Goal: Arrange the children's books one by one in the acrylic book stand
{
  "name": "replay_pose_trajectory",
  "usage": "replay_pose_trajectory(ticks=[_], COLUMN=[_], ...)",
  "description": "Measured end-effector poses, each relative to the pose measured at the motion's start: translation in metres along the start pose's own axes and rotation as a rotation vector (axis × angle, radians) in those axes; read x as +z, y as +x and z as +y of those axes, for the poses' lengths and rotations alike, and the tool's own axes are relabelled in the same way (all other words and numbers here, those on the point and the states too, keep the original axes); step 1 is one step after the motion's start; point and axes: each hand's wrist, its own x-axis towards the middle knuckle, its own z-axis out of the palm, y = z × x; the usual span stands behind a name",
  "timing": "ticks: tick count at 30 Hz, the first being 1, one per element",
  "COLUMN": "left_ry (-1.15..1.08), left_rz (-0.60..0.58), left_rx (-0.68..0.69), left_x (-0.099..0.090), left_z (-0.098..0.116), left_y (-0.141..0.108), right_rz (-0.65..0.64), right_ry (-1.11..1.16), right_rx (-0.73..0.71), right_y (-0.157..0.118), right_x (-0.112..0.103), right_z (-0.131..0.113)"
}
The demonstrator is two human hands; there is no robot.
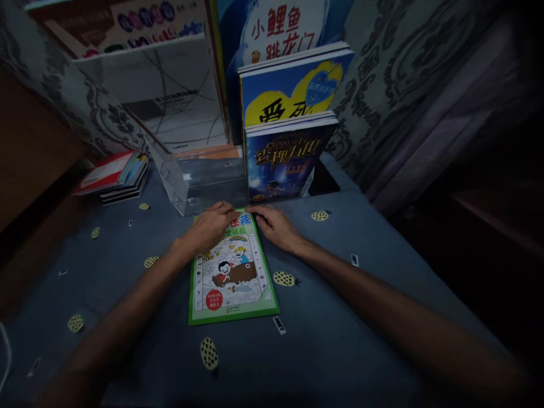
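A green-bordered picture book (pixel 232 286) lies flat on the blue-grey tablecloth (pixel 331 340), in front of a clear plastic book rack (pixel 216 184). Across the book's upper left part rests my left hand (pixel 212 225), its fingers together and bent over the cover near the top edge. My right hand (pixel 276 226) lies at the upper right corner, fingertips touching the book's edge, fingers extended and thumb lower down. Right behind the hands, a dark blue book (pixel 284 161) stands upright in the rack.
Behind the dark blue book stand a blue and yellow book (pixel 293 85) and a taller blue one (pixel 280 25). White and brown books (pixel 170 96) fill the rack's left. A small book stack (pixel 117 175) lies at the left, a dark flat object (pixel 325 178) at the right.
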Motion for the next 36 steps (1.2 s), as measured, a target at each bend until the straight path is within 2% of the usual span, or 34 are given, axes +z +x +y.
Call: replay_pose_trajectory(ticks=[6,15,20,31,36], left_ry=[-0.085,-0.18,-0.211,-0.275,-0.278], left_rz=[0.098,0.091,0.084,-0.034,-0.031], left_rx=[0.053,0.156,0.233,0.364,0.374], left_x=[0.015,0.018,0.014,-0.002,-0.004], left_z=[0.007,0.031,0.05,0.096,0.1], left_y=[-0.001,-0.025,-0.042,-0.084,-0.091], right_rz=[-0.004,-0.031,-0.026,-0.034,-0.043], right_ry=[-0.007,-0.054,-0.085,-0.145,-0.159], right_rx=[0.003,0.018,0.008,-0.02,-0.042], right_y=[0.001,0.001,0.0,0.0,0.0], right_x=[0.0,0.002,0.004,0.007,0.006], right_z=[0.001,-0.001,-0.001,-0.001,-0.005])
